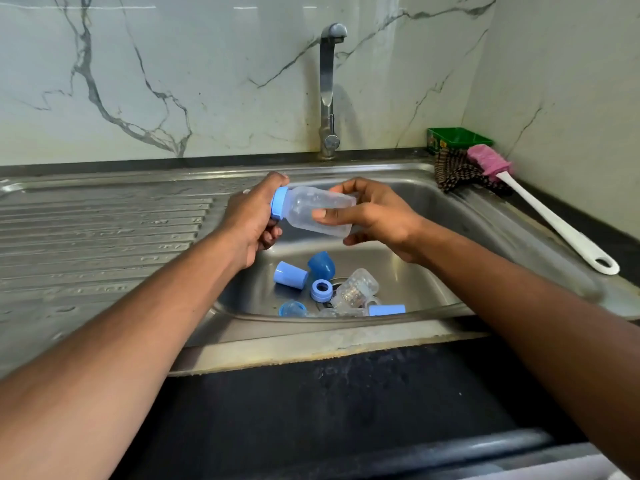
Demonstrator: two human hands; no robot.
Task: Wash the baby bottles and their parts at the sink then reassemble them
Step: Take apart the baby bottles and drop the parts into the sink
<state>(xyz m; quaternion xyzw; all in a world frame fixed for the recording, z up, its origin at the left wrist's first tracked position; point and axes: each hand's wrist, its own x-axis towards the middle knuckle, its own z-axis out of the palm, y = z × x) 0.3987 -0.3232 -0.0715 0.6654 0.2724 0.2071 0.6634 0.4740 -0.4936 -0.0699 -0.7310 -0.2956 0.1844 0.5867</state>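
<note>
1. Your left hand [254, 220] curls round the blue plastic screw collar [279, 203] of the clear plastic baby bottle [320, 211]; grip it squarely, judging this an unscrewing step.
2. Keep the bottle, tilted on its side, over the stainless steel sink basin [433, 271], above the loose blue parts [322, 290].
3. Your right hand [374, 216] pinches the body between thumb and fingers; hold firm without squashing.

I hold the clear plastic bottle with blue collar [320, 211] over the steel sink basin [433, 216], left hand [251, 216] at its collar end, right hand [372, 216] at its base. Loose blue caps and clear parts [325, 289] lie below. The white-handled pink brush [540, 209] rests right, the steel tap [329, 95] behind.
</note>
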